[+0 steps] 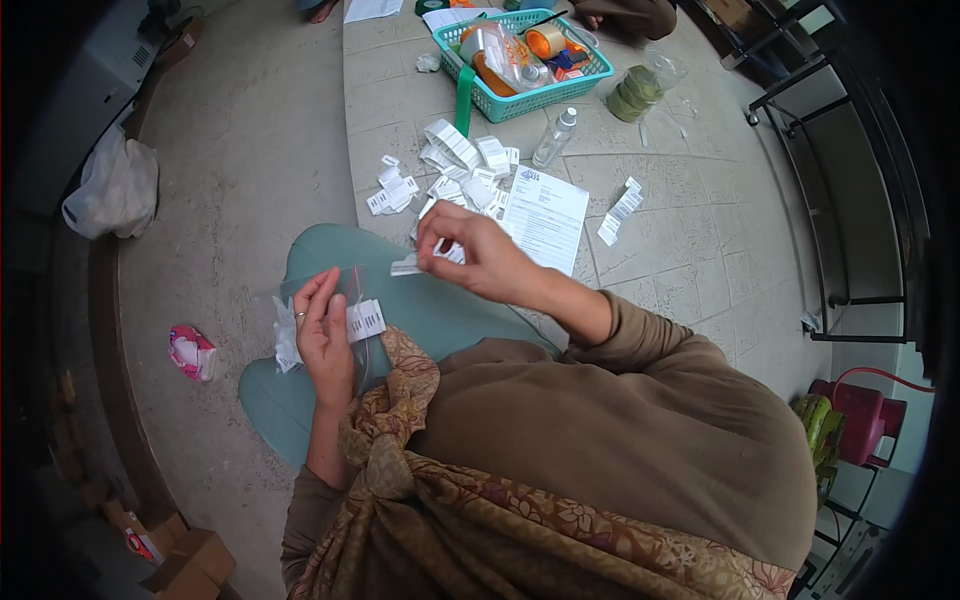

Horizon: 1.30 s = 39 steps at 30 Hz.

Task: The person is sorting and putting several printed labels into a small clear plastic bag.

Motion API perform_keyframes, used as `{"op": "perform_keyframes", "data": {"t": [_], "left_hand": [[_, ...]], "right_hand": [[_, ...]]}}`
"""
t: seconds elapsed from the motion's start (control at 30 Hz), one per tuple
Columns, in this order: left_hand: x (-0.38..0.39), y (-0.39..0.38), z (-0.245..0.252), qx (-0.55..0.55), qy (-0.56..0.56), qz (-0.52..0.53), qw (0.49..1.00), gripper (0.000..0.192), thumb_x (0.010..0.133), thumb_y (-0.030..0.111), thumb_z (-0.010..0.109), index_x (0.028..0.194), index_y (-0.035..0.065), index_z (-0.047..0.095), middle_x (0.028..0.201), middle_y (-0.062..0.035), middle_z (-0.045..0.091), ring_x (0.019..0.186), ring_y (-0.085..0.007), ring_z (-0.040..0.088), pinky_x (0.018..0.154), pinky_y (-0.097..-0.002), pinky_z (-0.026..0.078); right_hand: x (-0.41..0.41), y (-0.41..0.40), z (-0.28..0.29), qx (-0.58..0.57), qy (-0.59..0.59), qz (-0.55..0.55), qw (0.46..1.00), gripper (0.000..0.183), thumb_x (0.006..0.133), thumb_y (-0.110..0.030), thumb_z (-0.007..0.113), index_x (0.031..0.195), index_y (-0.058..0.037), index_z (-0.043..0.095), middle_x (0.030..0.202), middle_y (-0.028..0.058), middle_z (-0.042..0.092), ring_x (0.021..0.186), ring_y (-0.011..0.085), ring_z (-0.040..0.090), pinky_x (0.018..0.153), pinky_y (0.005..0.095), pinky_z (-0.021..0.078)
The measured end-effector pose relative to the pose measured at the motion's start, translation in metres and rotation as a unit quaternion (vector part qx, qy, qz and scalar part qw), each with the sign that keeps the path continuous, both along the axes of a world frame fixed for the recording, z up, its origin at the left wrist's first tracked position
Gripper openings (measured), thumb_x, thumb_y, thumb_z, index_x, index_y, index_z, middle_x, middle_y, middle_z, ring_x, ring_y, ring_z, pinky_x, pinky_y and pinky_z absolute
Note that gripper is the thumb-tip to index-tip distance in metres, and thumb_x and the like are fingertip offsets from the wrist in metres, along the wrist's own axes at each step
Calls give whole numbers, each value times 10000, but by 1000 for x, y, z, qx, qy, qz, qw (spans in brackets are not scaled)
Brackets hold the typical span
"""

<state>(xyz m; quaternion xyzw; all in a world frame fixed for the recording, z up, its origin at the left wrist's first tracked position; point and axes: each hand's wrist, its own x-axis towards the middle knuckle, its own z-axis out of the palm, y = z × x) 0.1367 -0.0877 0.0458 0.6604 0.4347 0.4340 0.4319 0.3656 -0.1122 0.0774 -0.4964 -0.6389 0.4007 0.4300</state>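
My left hand (pixel 324 330) holds a transparent zip-lock bag (pixel 361 283) with a pink line along its mouth, over my lap. Beside the thumb shows a small stack of printed white labels (pixel 366 320); whether it lies inside the bag or against it, I cannot tell. White pieces (pixel 285 337) under plastic stick out past the outer side of this hand. Between thumb and forefinger, my right hand (pixel 480 247) pinches a small white label (pixel 403 266) a short way from the bag. Just beyond that hand lies a loose pile of label strips (pixel 454 161), partly hidden by it.
Near the pile are a printed sheet (pixel 547 214), a spray bottle (pixel 555 139) and another label strip (pixel 621 211). Farther off stand a turquoise basket (pixel 540 97) of tapes and supplies and green rolls (pixel 634 94). A pink packet (pixel 192 352) lies left. Another person's leg (pixel 634 16) shows behind.
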Motion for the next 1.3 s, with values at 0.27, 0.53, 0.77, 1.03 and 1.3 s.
{"op": "perform_keyframes", "data": {"t": [0.27,0.53,0.77,1.03,1.3], "left_hand": [[11,3,-11,-17,32,-12,999,303,894,91,521,1183,10,557,1162,-112,484,1105,-205,449,949,-297,343],[8,2,-12,-13,60,-19,998,312,881,92,535,1184,21,551,1170,-110,483,1116,-207,444,961,-309,339],[10,3,-13,-6,72,-12,997,316,876,85,533,1184,20,549,1167,-113,487,1118,-212,444,964,-311,338],[10,3,-10,-14,67,-13,998,317,869,80,535,1180,19,553,1155,-115,497,1109,-212,453,961,-313,342],[11,2,-12,-18,55,-9,998,319,864,79,540,1177,21,556,1153,-112,499,1110,-214,453,960,-316,343]], "right_hand": [[247,-86,-107,-377,-155,-286,867,104,752,-142,634,727,-42,622,638,12,568,585,106,499,519,255,385],[285,-123,-158,-395,10,-310,864,73,792,-154,609,763,-96,574,661,-22,518,561,96,465,503,252,382],[282,-120,-162,-401,-2,-302,865,78,782,-178,624,760,-109,595,649,-28,513,564,91,458,497,252,380],[277,-114,-167,-397,-76,-321,857,115,771,-192,636,739,-86,606,627,-29,518,532,94,449,478,256,364],[281,-110,-181,-417,-119,-346,832,157,732,-205,682,709,-62,623,647,2,556,542,97,467,462,278,356]]}}
